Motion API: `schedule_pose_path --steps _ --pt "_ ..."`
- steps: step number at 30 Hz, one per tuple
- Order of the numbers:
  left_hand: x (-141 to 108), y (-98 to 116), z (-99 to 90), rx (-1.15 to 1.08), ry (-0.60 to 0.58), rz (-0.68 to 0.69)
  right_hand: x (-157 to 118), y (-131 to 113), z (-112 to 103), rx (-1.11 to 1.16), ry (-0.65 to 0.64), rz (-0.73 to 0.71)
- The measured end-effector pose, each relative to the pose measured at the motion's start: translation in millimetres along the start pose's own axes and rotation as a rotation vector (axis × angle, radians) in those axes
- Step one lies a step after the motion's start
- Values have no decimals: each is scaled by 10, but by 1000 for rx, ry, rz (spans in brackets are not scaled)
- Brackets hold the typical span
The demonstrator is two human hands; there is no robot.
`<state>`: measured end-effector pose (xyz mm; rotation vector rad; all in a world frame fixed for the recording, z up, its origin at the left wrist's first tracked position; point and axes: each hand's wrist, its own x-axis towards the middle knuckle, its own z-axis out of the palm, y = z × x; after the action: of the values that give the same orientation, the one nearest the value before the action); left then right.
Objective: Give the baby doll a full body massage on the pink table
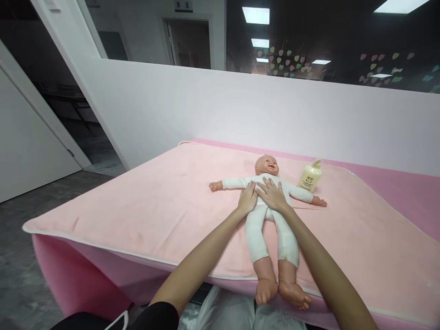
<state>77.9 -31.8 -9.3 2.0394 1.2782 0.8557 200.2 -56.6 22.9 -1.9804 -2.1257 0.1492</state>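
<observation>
A baby doll (pixel 255 233) with a white cloth body lies on its back, arms spread, head toward the wall and feet over the near table edge. My left hand (pixel 247 199) rests along the left side of its torso. My right hand (pixel 272 195) lies flat on the chest and belly with fingers stretched out. The fingertips of both hands come close together at the chest. Neither hand grips anything; part of the doll's torso is hidden under them. Beside the doll's outstretched arm on the right stands a pale yellow pump bottle (pixel 310 178).
A light pink blanket (pixel 137 206) covers the table, over a darker pink cloth (pixel 405 197). A white wall (pixel 240 110) rises behind, with dark glass (pixel 330 41) above it. At the left, a door (pixel 27 133) stands beside the grey floor (pixel 20 256).
</observation>
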Motion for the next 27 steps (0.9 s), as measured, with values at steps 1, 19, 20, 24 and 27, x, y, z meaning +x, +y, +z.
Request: schedule_pose_path --steps 1,19,20,24,27 --pt "-1 0 2 -22 13 8 6 17 -4 -1 8 51" --pt "-66 342 -113 284 -401 389 -82 364 130 565 648 486" --pt "-57 354 -111 305 -395 350 -89 318 110 540 677 442" --pt "-6 366 -87 317 -322 224 -169 102 13 379 680 87" --pt "42 293 -62 311 -228 162 -256 -18 -21 250 487 -125"
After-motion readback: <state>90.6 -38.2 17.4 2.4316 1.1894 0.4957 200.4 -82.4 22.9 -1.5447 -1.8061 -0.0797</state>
